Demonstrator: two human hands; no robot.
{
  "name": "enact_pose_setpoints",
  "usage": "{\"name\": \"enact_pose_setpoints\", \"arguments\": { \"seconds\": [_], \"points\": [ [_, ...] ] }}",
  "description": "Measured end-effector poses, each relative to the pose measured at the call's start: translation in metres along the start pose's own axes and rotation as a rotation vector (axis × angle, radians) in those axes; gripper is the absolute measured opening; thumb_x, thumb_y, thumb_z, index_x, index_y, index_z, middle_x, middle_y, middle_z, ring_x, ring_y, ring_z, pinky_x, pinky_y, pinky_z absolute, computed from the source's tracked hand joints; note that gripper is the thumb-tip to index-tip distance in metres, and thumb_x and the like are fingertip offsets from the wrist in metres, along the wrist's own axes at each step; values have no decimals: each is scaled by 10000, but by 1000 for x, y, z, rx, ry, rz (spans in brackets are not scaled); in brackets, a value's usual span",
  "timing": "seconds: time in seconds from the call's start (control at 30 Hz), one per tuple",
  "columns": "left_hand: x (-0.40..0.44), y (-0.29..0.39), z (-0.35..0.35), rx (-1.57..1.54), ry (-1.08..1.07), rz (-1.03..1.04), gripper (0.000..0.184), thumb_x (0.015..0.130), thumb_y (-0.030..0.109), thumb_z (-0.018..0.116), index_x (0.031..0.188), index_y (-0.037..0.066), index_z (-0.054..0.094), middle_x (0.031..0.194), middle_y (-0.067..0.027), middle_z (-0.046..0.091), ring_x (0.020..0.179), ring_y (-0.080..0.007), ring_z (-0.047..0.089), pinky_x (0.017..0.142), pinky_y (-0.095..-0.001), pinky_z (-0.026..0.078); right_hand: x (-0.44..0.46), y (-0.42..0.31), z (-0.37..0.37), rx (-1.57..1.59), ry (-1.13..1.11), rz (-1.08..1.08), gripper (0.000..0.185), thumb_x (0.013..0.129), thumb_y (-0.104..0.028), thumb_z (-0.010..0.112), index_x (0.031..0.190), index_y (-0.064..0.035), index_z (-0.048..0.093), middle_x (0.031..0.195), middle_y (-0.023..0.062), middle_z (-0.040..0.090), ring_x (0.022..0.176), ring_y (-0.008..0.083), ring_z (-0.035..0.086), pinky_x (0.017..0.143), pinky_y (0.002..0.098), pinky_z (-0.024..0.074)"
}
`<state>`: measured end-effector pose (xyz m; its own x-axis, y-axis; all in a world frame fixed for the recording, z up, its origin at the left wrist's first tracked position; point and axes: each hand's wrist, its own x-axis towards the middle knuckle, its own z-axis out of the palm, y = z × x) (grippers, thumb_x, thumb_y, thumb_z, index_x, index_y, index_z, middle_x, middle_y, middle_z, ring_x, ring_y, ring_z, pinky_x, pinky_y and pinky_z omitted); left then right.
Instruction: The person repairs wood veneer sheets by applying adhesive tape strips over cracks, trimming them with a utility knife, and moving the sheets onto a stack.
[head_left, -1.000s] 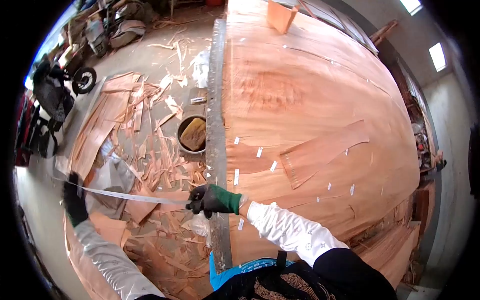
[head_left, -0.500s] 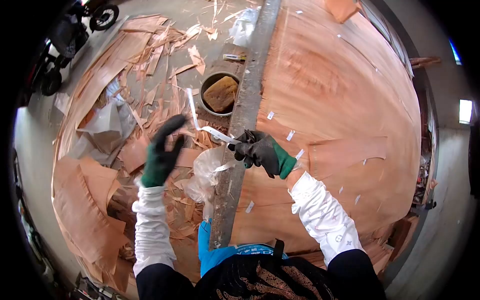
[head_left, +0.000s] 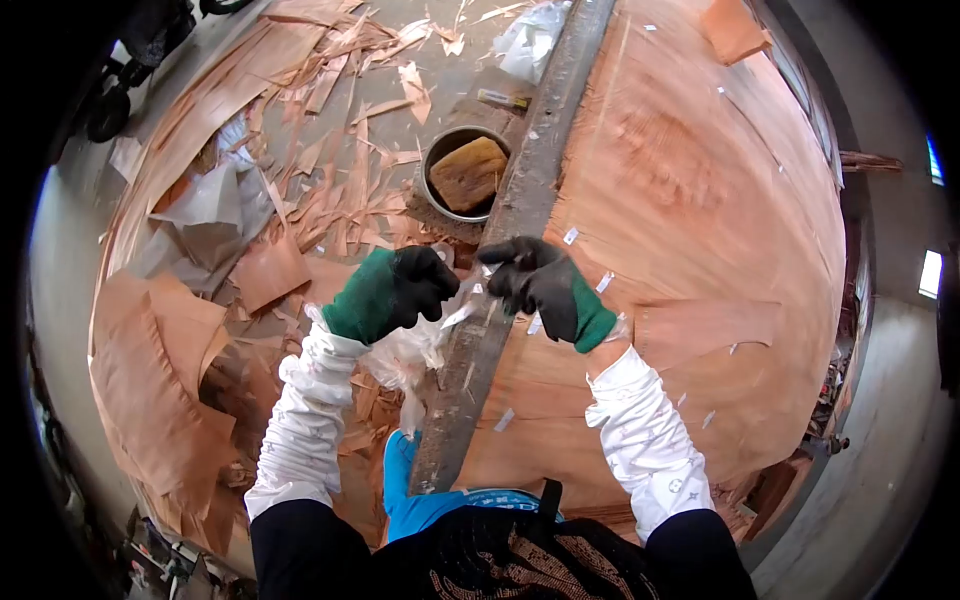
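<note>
My left hand (head_left: 405, 288), in a black and green glove, is closed with its fingers curled, over the left side of the grey beam (head_left: 467, 385). What it holds, if anything, is hidden. Facing it across a small gap, my right hand (head_left: 540, 290), gloved alike, pinches a white strip (head_left: 488, 270), of which only a short bit shows at the fingertips. Below the hands, a crumpled clear plastic bag (head_left: 405, 355) lies against the beam. To the right spreads a large reddish wood veneer sheet (head_left: 690, 210) with small white tape pieces (head_left: 605, 282) on it.
A metal bowl (head_left: 428, 165) with a brown sponge-like block (head_left: 468, 172) stands left of the beam. Torn veneer scraps (head_left: 340, 190) cover the floor side, with larger sheets (head_left: 165, 370) at left. A motorbike (head_left: 125, 75) is at upper left.
My left hand has come right and down toward my right hand, and its fingers have curled. The long white strip no longer shows at full length. The view has shifted slightly.
</note>
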<state>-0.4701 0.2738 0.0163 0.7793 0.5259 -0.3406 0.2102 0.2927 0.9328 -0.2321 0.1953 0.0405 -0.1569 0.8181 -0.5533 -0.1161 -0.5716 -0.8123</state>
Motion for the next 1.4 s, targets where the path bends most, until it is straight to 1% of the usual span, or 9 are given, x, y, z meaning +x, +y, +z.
{"name": "enact_pose_setpoints", "arguments": {
  "seconds": [0.33, 0.67, 0.77, 0.87, 0.93, 1.2, 1.33, 1.37, 1.4],
  "points": [
    [-10, -21, -19, -292, 214, -230, 217, 880, 230, 606, 961, 30, 616, 683, -42, 609, 499, -77, 474, 451, -207, 362, 33, -8, -3, -592, 398, -406, 383, 787, 28, 644, 1164, 4, 584, 1113, 142, 636, 1002, 209, 623, 837, 308, 507],
    [40, -50, -51, -222, 226, -177, 305, 926, 291, 585, 1054, 20, 640, 770, -69, 659, 580, -108, 566, 493, -247, 448, 121, -17, 2, -1209, 255, -220, 223, 783, -249, 640, 878, -53, 687, 850, 213, 648, 805, 390, 624, 709, 441, 500],
    [57, -87, -61, 405, 834, 243, 318, 937, 287, 566, 1097, 24, 643, 837, -129, 680, 721, -148, 651, 619, -261, 517, 158, -20, -8, -1271, 417, -179, 187, 793, -221, 620, 874, -67, 687, 878, 201, 654, 829, 379, 631, 694, 439, 505],
    [78, -65, -29, 1331, 834, 244, 413, 890, 292, 580, 1242, 76, 567, 1285, -109, 564, 1182, -281, 536, 1000, -480, 378, 193, -12, -12, -1446, 447, -247, 194, 796, -219, 604, 879, -69, 694, 889, 193, 667, 836, 372, 646, 713, 434, 515],
    [101, -79, -6, 1234, 807, 313, 543, 835, 358, 602, 1303, 99, 514, 1435, -72, 416, 1318, -319, 380, 1091, -557, 196, 215, 1, -14, -1611, 426, -245, 171, 802, -218, 603, 859, -104, 717, 895, 161, 687, 834, 317, 672, 726, 393, 525],
    [154, -118, 15, 1367, 812, 333, 673, 800, 450, 612, 1360, 111, 460, 1440, -117, 392, 1376, -301, 302, 1089, -610, 161, 211, -18, -23, -1734, 397, -295, 152, 795, -186, 590, 810, -129, 730, 832, 116, 704, 751, 261, 690, 629, 385, 524],
    [142, -115, 8, 1348, 702, 304, 646, 805, 401, 624, 1344, 73, 483, 1426, -117, 417, 1352, -295, 341, 1109, -576, 163, 123, -54, -124, -2523, 1229, -553, 187, 809, -193, 567, 653, -94, 540, 517, 82, 525, 411, 238, 505, 363, 399, 357],
    [145, -125, 6, 1359, 727, 365, 669, 793, 400, 637, 1342, 53, 478, 1419, -133, 424, 1344, -305, 352, 1109, -575, 163, 53, -111, -133, -1709, 781, -645, 144, 830, -215, 581, 739, -109, 613, 584, 112, 594, 543, 304, 618, 449, 452, 451],
    [142, -119, 6, 1348, 671, 349, 698, 776, 405, 652, 1341, 37, 473, 1421, -153, 418, 1334, -314, 363, 1105, -577, 168, 5, -126, -164, -1724, 996, -350, 182, 858, -255, 589, 750, -109, 599, 602, 125, 601, 548, 335, 607, 481, 448, 467]
  ]
}}
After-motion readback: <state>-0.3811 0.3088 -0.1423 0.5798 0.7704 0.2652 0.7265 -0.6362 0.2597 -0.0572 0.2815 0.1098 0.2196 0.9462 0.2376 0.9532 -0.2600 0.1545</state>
